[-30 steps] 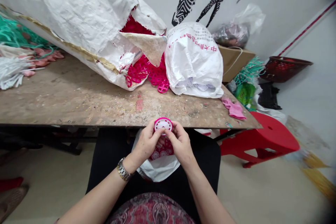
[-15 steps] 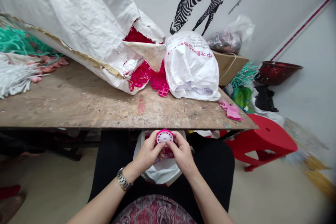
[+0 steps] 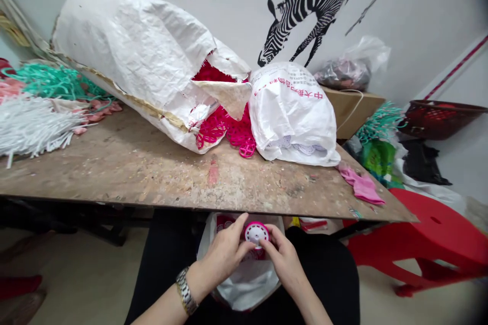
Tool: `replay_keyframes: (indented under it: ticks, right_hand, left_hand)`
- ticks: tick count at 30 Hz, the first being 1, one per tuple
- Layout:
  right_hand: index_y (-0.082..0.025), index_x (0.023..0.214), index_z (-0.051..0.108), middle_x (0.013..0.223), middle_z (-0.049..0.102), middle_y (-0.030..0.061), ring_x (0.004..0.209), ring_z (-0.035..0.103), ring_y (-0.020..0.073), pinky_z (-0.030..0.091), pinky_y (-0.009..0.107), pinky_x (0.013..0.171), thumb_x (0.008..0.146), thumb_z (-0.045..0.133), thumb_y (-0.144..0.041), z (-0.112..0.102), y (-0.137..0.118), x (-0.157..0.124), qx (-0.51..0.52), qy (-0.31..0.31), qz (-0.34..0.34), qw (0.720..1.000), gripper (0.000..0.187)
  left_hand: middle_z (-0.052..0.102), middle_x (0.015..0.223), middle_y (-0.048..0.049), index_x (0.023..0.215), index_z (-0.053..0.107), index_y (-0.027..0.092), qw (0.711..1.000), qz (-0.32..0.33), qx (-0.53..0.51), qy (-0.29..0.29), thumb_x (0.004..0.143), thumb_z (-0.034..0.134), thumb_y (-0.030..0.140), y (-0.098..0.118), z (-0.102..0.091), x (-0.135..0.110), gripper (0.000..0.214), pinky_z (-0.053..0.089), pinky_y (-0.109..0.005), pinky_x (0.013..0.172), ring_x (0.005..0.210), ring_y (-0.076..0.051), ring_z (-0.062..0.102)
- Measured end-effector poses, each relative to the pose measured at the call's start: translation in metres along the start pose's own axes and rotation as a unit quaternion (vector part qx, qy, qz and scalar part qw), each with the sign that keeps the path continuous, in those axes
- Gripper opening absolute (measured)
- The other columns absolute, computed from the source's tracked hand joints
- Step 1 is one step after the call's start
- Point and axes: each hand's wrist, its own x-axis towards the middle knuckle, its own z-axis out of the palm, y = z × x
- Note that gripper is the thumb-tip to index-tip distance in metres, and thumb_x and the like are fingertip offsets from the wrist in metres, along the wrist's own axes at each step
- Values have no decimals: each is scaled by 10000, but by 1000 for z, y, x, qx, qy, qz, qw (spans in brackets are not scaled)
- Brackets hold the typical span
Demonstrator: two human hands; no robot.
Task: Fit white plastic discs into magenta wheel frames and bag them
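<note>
Just below the table's front edge is a small round plastic wheel [image 3: 256,233], a white slotted disc inside a bright pink rim. My right hand [image 3: 284,254] pinches its right side, thumb low on the disc's face. My left hand [image 3: 226,246] is at the wheel's left side, thumb at its lower edge and forefinger stretched up along the rim; its other fingers are hidden. A silver watch [image 3: 186,292] circles my left wrist. Under both hands a white plastic bag [image 3: 247,284] lies open between my knees, with pink pieces partly visible inside.
On the wooden table [image 3: 152,175], a large white sack [image 3: 137,45] spills pink plastic wheels [image 3: 241,134]. Beside it stand a tied white bag [image 3: 292,111] and a pink cloth [image 3: 362,185]. White strands [image 3: 38,124] lie left. A red stool [image 3: 423,233] is at the right.
The head view has turned, so the table sits lower and more wall shows. My left forefinger has stretched upward away from its earlier bent grip. The wheel stays between my hands.
</note>
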Motion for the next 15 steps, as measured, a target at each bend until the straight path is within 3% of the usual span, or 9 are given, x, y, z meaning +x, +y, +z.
replay_keyframes:
  ticks: [5,9,12,15]
  right_hand:
    - [-147,1334,563,1266,652,165,1161,620,304,463,422,997,870,516,-352,-14,49,5,-224,-2,26,974,509]
    - [-138,1295,619,1257,671,160,1173,626,289,464,390,1006,911,455,-349,-11,67,7,-262,-46,28,964,468]
    - [-137,1250,664,1255,684,144,1197,620,275,458,358,1018,903,451,-307,-2,68,7,-271,-78,33,959,441]
    - [-155,1237,683,1234,701,120,1173,638,258,466,326,1004,874,467,-252,7,68,6,-283,-91,40,954,433]
  left_hand:
    - [666,1017,-84,1268,555,208,990,122,60,41,977,476,311,10,-33,18,319,520,-350,842,928,-207,629]
    - [642,1104,-105,1185,599,205,962,195,156,106,979,469,276,24,-71,62,254,492,-393,932,1057,-238,589]
    - [603,1197,-123,1167,607,180,937,170,284,112,949,503,226,26,-99,108,246,442,-425,1020,1146,-262,537]
    - [537,1306,-124,1202,589,217,906,56,406,108,907,582,297,17,-124,154,306,430,-443,1033,1237,-296,479]
